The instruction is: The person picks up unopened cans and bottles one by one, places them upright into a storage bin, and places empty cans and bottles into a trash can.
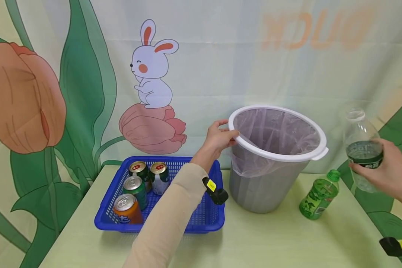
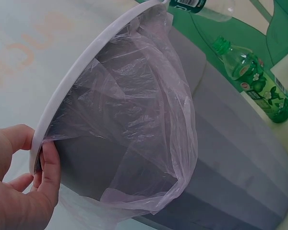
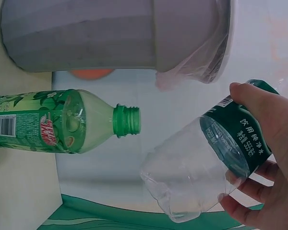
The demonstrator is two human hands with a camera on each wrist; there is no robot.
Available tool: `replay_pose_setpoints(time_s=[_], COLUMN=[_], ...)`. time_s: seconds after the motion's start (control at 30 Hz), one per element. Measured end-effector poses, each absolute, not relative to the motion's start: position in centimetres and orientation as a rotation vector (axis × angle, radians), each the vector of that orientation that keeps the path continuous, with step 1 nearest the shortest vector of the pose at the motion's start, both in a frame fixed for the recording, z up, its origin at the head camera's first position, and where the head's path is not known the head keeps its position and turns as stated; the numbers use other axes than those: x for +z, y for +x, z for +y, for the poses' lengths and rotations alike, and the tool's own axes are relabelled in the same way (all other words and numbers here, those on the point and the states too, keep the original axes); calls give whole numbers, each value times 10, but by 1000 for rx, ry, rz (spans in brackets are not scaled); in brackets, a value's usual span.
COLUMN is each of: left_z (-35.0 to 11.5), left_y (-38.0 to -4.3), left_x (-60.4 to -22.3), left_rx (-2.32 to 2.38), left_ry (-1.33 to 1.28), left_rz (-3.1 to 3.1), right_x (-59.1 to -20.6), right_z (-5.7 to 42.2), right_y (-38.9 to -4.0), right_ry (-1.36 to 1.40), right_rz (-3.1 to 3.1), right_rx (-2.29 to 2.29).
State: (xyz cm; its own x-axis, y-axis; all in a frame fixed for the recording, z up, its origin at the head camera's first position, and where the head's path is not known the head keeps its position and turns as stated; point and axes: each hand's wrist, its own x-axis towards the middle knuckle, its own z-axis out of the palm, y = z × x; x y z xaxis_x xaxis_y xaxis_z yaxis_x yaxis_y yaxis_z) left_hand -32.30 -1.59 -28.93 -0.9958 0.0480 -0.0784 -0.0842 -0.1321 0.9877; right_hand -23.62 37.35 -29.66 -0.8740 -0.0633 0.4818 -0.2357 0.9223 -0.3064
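My left hand (image 1: 221,136) pinches the white rim (image 2: 69,76) of a grey trash can (image 1: 264,186), thumb on one side and fingers on the other. A thin pinkish liner bag (image 2: 129,110) lines the can and folds out over its edge. To the right, my right hand (image 1: 388,171) grips a clear plastic bottle (image 3: 182,167) around its dark green label, held up above the table with its neck upward. Below and left of that hand, a green-capped bottle (image 1: 319,195) with a green label stands on the table, tilted in the head view.
A blue plastic basket (image 1: 219,208) sits left of the can, partly behind my left forearm. Several drink cans stand in it, among them an orange can (image 1: 127,210) and a green can (image 1: 135,190). A printed cloth backdrop (image 1: 204,74) with a rabbit hangs behind the table (image 1: 254,242).
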Motion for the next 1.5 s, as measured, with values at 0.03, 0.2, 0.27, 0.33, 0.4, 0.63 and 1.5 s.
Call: replay_pose_setpoints(time_s=[0.03,0.2,0.27,0.33,0.4,0.63,1.5], left_z=[-16,-15,-16,-16,-16,-16,-16], left_y=[-323,-323,-323,-323,-323,-322,-322], left_x=[-289,-289,-289,-289,-288,-288,-289], left_rx=[2301,2301,2301,2303,2304,2297,2297], left_ry=[-42,-39,-38,-39,-40,-47,-45], left_rz=[2008,2007,2008,2005,2004,2008,2018], right_x=[-295,-284,-279,-275,-272,-265,-227], right_z=[373,371,370,369,367,364,350], right_y=[-237,-242,-244,-246,-248,-251,-268], right_ry=[221,248,260,266,273,258,285], right_rz=[-2604,-2614,-2617,-2620,-2626,-2650,-2720], right_rx=[498,507,505,494,488,450,360])
